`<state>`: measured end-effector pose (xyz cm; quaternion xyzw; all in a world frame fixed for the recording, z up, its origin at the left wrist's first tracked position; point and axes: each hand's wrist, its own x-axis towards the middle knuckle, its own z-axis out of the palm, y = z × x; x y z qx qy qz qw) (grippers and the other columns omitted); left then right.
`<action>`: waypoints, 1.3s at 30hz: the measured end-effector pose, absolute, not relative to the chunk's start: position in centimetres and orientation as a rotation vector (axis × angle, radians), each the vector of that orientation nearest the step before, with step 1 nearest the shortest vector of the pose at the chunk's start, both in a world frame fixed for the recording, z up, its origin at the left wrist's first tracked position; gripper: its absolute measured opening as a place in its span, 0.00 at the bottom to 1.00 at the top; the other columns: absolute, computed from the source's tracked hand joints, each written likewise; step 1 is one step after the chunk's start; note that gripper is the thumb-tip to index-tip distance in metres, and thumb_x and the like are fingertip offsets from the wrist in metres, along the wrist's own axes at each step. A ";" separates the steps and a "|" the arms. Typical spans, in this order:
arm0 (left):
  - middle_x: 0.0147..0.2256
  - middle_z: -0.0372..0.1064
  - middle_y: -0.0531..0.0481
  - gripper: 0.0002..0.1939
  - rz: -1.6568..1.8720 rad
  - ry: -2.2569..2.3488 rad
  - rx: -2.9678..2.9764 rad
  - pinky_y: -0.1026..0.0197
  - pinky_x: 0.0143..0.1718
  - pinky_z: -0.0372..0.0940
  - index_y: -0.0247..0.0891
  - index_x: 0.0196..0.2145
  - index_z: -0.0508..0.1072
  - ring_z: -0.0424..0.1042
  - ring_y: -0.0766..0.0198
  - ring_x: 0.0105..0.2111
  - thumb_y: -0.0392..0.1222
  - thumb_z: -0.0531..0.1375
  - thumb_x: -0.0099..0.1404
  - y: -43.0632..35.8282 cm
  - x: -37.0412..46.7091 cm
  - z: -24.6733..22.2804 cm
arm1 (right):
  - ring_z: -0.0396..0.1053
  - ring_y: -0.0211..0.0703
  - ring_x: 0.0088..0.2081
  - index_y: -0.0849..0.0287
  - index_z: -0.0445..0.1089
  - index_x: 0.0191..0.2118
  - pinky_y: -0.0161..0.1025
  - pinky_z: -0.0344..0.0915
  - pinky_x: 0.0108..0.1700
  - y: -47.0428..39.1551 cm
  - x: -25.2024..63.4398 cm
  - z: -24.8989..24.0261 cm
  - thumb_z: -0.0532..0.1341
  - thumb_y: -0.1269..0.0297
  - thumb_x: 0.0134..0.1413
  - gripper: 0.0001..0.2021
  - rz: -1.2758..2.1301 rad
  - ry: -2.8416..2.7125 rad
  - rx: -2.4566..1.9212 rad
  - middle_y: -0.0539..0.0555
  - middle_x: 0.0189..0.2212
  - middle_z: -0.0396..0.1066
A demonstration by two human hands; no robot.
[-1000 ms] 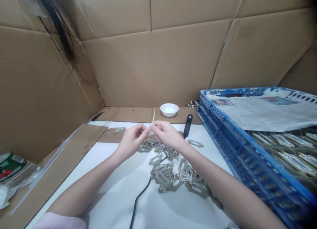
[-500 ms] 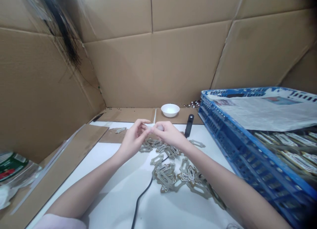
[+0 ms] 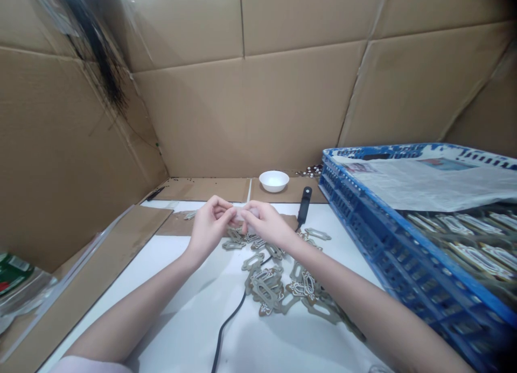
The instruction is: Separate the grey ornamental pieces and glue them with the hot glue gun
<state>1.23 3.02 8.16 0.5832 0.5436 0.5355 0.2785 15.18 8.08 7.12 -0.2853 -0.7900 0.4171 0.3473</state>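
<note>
Pale and small, the piece (image 3: 241, 215) pinched between the two hands sits over the far end of the desk (image 3: 181, 308), just above the scatter of flat frames (image 3: 274, 284). The left hand (image 3: 208, 227) and the right hand (image 3: 264, 225) meet fingertip to fingertip, both closed around it; what it is I cannot tell, since the fingers cover nearly all of it and only a whitish sliver shows.

With so little of it gripped, I judge a slip the likeliest fault: it could drop into the frames below and be hard to find among their cut-out slots and pale beaded edges. The frames look thin, grey-brown and stiff, heaped loosely over one another, so a brushing right forearm could push some toward the near edge. A black cord (image 3: 226, 330) runs under the heap to a black handle (image 3: 304, 206) lying beyond the hands; a tug on it might shift the pile. A white bowl (image 3: 274, 181) stands farther back, and a blue crate (image 3: 404, 238) fills the right.
</note>
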 end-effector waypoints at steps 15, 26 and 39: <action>0.18 0.62 0.56 0.07 1.327 1.469 1.395 0.69 0.22 0.59 0.35 0.25 0.62 0.63 0.72 0.20 0.39 0.58 0.52 3.4 1.0 8.2 | 0.57 0.31 0.20 0.61 0.60 0.36 0.30 0.54 0.23 8.1 15.0 7.1 0.48 0.67 0.51 0.08 1.163 -1.961 -0.769 0.49 0.23 0.67; 0.28 0.63 0.51 0.09 1.080 1.769 1.838 0.63 0.30 0.59 0.37 0.31 0.64 0.64 0.66 0.27 0.44 0.51 0.59 1.9 -1.5 4.9 | 0.51 0.28 0.15 0.60 0.62 0.32 0.28 0.49 0.18 8.3 15.0 7.0 0.52 0.64 0.48 0.07 1.281 -1.949 -0.845 0.46 0.17 0.61; 0.28 0.66 0.50 0.06 0.589 1.979 2.039 0.63 0.27 0.57 0.38 0.30 0.64 0.65 0.61 0.28 0.42 0.52 0.55 0.4 -2.7 2.8 | 0.55 0.30 0.19 0.62 0.63 0.27 0.29 0.51 0.21 8.0 15.4 7.2 0.52 0.66 0.45 0.06 1.185 -2.385 -1.047 0.48 0.19 0.61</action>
